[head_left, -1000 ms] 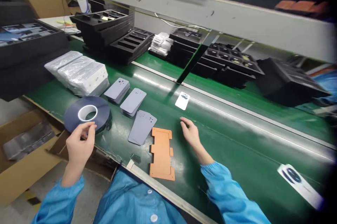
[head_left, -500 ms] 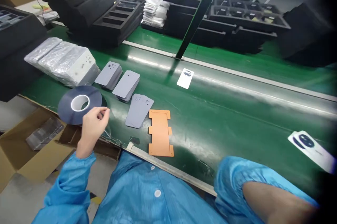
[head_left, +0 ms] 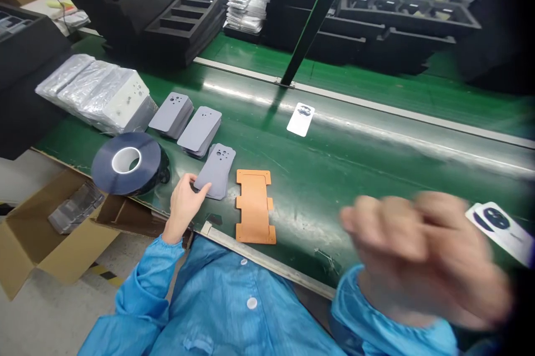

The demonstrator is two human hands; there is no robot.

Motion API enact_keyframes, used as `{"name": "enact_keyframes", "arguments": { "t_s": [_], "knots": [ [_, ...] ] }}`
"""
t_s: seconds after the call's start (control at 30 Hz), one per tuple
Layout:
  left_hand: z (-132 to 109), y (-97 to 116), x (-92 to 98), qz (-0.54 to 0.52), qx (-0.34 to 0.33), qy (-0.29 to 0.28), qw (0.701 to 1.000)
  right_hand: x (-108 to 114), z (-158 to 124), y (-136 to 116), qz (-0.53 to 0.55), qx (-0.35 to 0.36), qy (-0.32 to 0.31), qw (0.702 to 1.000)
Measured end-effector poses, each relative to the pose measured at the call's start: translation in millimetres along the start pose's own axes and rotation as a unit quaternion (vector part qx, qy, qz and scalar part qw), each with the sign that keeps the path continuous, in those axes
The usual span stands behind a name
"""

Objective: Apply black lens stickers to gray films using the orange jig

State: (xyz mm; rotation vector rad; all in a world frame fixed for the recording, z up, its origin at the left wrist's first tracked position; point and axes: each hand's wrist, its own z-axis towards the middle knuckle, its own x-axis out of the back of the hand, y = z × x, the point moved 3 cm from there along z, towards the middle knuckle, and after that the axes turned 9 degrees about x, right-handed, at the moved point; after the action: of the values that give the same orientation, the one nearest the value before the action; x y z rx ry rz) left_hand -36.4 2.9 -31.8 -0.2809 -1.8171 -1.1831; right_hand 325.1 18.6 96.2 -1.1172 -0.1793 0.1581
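My left hand (head_left: 186,201) pinches the lower left corner of a grey phone-back sheet (head_left: 215,166) with camera holes. That sheet lies on the nearest of three grey stacks, its thumb side pressed from above. Blurred by motion, my right hand (head_left: 422,255) hangs over the bench at the right; its fingers look curled, but what they hold cannot be made out. Between the hands lies an orange notched plate (head_left: 254,208). Farther back are a middle stack of grey sheets (head_left: 199,128) and a left stack of grey sheets (head_left: 170,112).
A big roll of dark tape (head_left: 102,164) sits by the left edge, near bagged white sheets (head_left: 94,94). White cards with dark marks, one card (head_left: 300,122) at the back and others (head_left: 504,233) at right, lie on the green bench. Black trays (head_left: 179,27) and a slanted post (head_left: 311,27) stand behind.
My left hand has moved right from beside the tape roll onto the nearest grey stack, whose top sheet has shifted. My right hand has swung into view from the lower right.
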Motion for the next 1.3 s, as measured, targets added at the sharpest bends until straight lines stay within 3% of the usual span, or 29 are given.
{"name": "enact_keyframes", "arguments": {
  "t_s": [0.13, 0.27, 0.37, 0.43, 0.53, 0.6, 0.73, 0.83, 0.9, 1.0, 1.13, 1.17, 1.3],
  "knots": [
    [-7.6, -1.1, 10.3, -0.176, -0.003, -0.008, 0.984, -39.4, 2.0, 28.3, 0.116, -0.127, 0.063, 0.983],
    [-41.7, 19.7, 10.2, -0.36, 0.016, -0.114, 0.926, -74.3, -1.4, 72.8, 0.124, -0.234, 0.027, 0.964],
    [-81.3, 35.0, -4.1, -0.394, 0.047, -0.222, 0.89, -87.6, -4.4, 90.7, 0.174, -0.256, 0.002, 0.951],
    [-104.1, 39.1, -14.9, -0.382, 0.045, -0.271, 0.882, -91.1, -5.1, 95.1, 0.192, -0.248, -0.005, 0.95],
    [-116.9, 34.1, -24.6, -0.357, 0.042, -0.289, 0.888, -92.9, -6.4, 100.7, 0.172, -0.254, -0.019, 0.951],
    [-107.5, 25.8, -23.8, -0.354, 0.052, -0.265, 0.895, -94.3, -6.9, 106.5, 0.139, -0.267, -0.039, 0.953],
    [-63.2, 9.8, -10.1, -0.343, 0.066, -0.193, 0.917, -100.8, -4.8, 117.8, 0.059, -0.262, -0.066, 0.961],
    [-35.3, 4.5, 6.9, -0.191, 0.042, -0.112, 0.974, -105.9, -4.4, 121.2, 0.036, -0.247, -0.076, 0.965],
    [-28.9, 2.1, 22.2, -0.053, 0.025, -0.045, 0.997, -105.6, -6.8, 121.7, 0.039, -0.246, -0.074, 0.966],
    [-32.1, -9.3, 49.2, 0.035, 0.037, 0.028, 0.998, -99.3, -12.9, 121.1, 0.041, -0.253, -0.065, 0.964],
    [-32.4, -42.6, 83.2, 0.07, 0.06, 0.189, 0.978, -94.6, -15.3, 119.9, 0.031, -0.262, -0.067, 0.962],
    [-29.7, -51.5, 85.3, 0.069, 0.055, 0.19, 0.978, -96.9, -13.8, 119.5, 0.028, -0.261, -0.072, 0.962],
    [-24.1, -70.8, 73.2, -0.042, 0.002, 0.086, 0.995, -127.6, -4.9, 113.5, 0.041, -0.259, -0.117, 0.958]
  ]
}}
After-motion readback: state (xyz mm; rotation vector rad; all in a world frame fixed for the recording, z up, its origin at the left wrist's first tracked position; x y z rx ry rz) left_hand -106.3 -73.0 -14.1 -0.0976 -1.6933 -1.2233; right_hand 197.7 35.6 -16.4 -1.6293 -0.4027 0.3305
